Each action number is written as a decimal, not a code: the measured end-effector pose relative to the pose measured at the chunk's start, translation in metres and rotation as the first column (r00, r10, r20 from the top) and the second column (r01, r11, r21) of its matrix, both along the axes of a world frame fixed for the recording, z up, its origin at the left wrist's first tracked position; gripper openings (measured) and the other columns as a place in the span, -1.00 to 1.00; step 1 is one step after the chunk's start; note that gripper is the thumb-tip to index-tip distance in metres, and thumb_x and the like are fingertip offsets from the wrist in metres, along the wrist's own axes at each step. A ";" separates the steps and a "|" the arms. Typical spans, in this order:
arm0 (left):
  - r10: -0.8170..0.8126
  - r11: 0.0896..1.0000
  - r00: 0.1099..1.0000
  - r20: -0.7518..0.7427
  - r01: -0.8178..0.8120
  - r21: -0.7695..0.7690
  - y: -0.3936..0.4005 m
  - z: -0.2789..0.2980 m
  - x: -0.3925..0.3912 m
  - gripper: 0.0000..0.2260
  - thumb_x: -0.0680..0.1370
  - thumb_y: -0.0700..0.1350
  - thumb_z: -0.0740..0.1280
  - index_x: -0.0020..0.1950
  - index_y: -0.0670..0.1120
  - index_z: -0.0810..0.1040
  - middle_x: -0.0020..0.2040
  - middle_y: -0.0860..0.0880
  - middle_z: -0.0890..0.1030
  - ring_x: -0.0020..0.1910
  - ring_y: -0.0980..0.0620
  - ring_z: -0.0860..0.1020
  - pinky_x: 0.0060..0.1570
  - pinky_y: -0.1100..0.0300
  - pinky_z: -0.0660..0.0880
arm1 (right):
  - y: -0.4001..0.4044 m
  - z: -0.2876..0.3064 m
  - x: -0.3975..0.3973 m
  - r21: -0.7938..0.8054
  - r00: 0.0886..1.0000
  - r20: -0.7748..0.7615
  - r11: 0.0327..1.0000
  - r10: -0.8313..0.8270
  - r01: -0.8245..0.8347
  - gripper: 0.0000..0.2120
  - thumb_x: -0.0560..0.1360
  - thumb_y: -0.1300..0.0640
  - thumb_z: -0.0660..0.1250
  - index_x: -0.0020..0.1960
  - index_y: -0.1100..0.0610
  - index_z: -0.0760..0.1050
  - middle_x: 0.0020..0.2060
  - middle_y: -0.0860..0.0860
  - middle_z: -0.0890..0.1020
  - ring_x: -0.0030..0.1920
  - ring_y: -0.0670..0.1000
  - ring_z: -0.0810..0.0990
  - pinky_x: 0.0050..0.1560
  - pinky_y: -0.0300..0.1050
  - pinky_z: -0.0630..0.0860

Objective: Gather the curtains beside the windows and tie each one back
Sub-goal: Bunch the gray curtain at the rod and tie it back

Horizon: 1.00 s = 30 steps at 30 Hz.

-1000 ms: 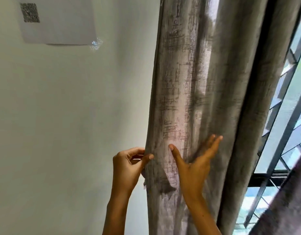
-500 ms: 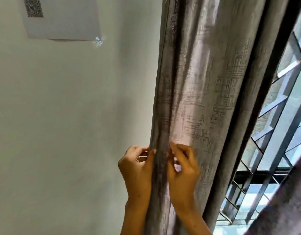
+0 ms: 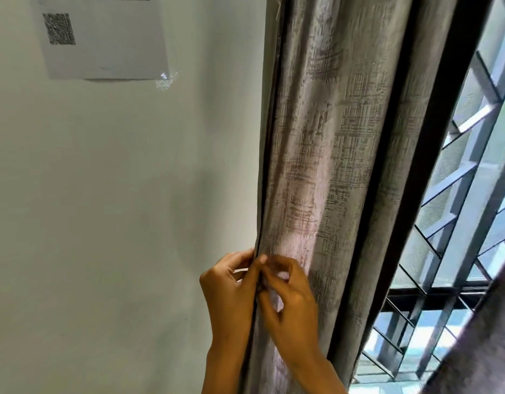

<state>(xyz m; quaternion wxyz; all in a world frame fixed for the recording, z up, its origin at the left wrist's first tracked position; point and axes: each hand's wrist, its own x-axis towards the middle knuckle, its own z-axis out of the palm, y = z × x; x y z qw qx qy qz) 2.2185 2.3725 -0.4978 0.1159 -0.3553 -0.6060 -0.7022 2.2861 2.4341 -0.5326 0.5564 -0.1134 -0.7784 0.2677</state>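
Left hand: my left hand is curled narrow at the curtain's wall-side edge, fingertips pinching the dark hem.
Right hand: my right hand is closed on the front of the fabric just beside it, thumb touching the left fingertips, a fold of cloth pinched under the fingers.
Curtain: the grey curtain hangs in long vertical folds between the wall and the window; I'm gripping its wall-side edge, low in view.
Progress: I'd say early going. The folds look drawn together, but no tie-back, cord or band shows anywhere, so nothing is tied yet.
Left to do: by my reckoning, bunch the rest, wrap, tie, then the other curtains. A second dark cloth cuts across the lower right corner.
Surroundings: a paper sheet with a printed code is stuck on the wall, upper left.
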 end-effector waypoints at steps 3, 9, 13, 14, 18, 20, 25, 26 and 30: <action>-0.043 0.999 0.999 0.028 0.043 0.000 -0.003 0.004 0.003 -0.90 0.40 -0.07 0.42 -0.17 0.13 0.57 -0.36 0.40 0.58 -0.23 0.36 0.60 -0.32 0.54 0.45 | 0.007 0.007 0.012 -0.087 0.933 -0.109 0.938 -0.344 0.336 -0.44 0.49 0.01 0.33 0.46 -0.09 0.25 0.49 0.10 0.21 0.50 0.14 0.15 0.49 0.09 0.06; -0.030 0.999 1.000 0.011 0.030 -0.034 -0.004 -0.002 -0.005 -0.86 0.40 -0.04 0.45 -0.14 0.19 0.59 -0.21 0.23 0.65 -0.23 0.22 0.64 -0.22 0.35 0.58 | 0.025 0.003 0.023 -0.107 0.934 -0.152 0.945 -0.324 0.310 -0.25 0.48 0.24 0.40 0.54 0.20 0.07 0.47 0.08 0.29 0.44 -0.10 0.30 0.42 -0.16 0.30; -0.045 0.997 0.998 -0.046 0.042 -0.061 -0.001 0.001 0.008 -0.74 0.44 -0.19 0.46 -0.17 0.20 0.58 -0.25 0.26 0.65 -0.24 0.22 0.63 -0.24 0.43 0.52 | 0.021 -0.006 0.013 0.011 0.960 -0.058 0.961 -0.275 0.276 -0.34 0.41 0.50 0.31 0.46 0.22 0.25 0.43 0.08 0.36 0.42 0.03 0.36 0.38 -0.10 0.31; -0.049 0.997 0.997 -0.061 0.046 -0.055 -0.001 0.002 0.011 -0.77 0.44 -0.19 0.45 -0.15 0.17 0.59 -0.25 0.26 0.65 -0.23 0.23 0.63 -0.23 0.45 0.51 | 0.019 -0.008 0.010 0.053 0.963 -0.024 0.962 -0.268 0.269 -0.32 0.43 0.46 0.31 0.48 0.17 0.22 0.48 0.04 0.28 0.47 0.02 0.25 0.42 -0.04 0.27; -0.038 0.997 0.989 -0.143 0.029 -0.066 0.001 -0.006 0.014 -0.86 0.47 -0.17 0.42 0.01 -0.05 0.67 -0.15 0.13 0.67 -0.16 0.22 0.63 -0.16 0.41 0.54 | 0.014 -0.006 0.005 0.035 0.989 0.082 0.992 -0.124 0.121 -0.48 0.62 -0.03 0.09 0.49 -0.30 -0.03 0.55 -0.12 -0.05 0.55 0.00 -0.10 0.50 0.15 0.06; -0.036 0.997 0.989 -0.145 0.026 -0.071 0.001 -0.009 0.013 -0.84 0.47 -0.18 0.42 0.04 -0.12 0.67 -0.13 0.08 0.68 -0.15 0.20 0.64 -0.14 0.35 0.57 | 0.018 -0.010 0.004 0.066 0.982 0.113 0.988 -0.148 0.141 -0.54 0.62 -0.07 -0.01 0.52 -0.11 0.14 0.56 -0.01 -0.08 0.55 0.08 -0.13 0.47 0.25 0.09; -0.079 0.996 0.987 -0.140 0.070 -0.063 0.003 -0.009 0.016 -0.79 0.47 -0.14 0.40 0.06 -0.17 0.67 -0.13 0.03 0.68 -0.17 0.15 0.65 -0.15 0.29 0.59 | 0.023 -0.011 0.003 0.053 0.974 0.132 0.983 -0.184 0.178 -0.55 0.64 -0.14 -0.10 0.51 -0.13 0.14 0.56 0.04 -0.12 0.54 0.12 -0.18 0.46 0.31 -0.01; -0.090 0.995 0.988 -0.124 0.084 -0.057 0.004 -0.008 0.018 -0.78 0.46 -0.12 0.41 0.06 -0.17 0.67 -0.13 0.03 0.68 -0.18 0.13 0.65 -0.17 0.28 0.60 | 0.024 -0.011 0.003 0.070 0.972 0.135 0.981 -0.191 0.183 -0.56 0.64 -0.14 -0.12 0.51 -0.19 0.09 0.56 0.04 -0.13 0.54 0.12 -0.20 0.47 0.31 -0.04; -0.055 0.998 0.995 -0.079 0.052 -0.035 0.007 -0.002 0.021 -0.86 0.43 -0.11 0.46 -0.03 -0.06 0.67 -0.16 0.11 0.67 -0.21 0.16 0.65 -0.22 0.37 0.56 | 0.025 -0.010 0.009 0.116 0.971 0.161 0.980 -0.180 0.162 -0.57 0.62 -0.01 -0.03 0.49 -0.06 0.19 0.56 0.05 -0.12 0.54 0.11 -0.20 0.48 0.22 -0.16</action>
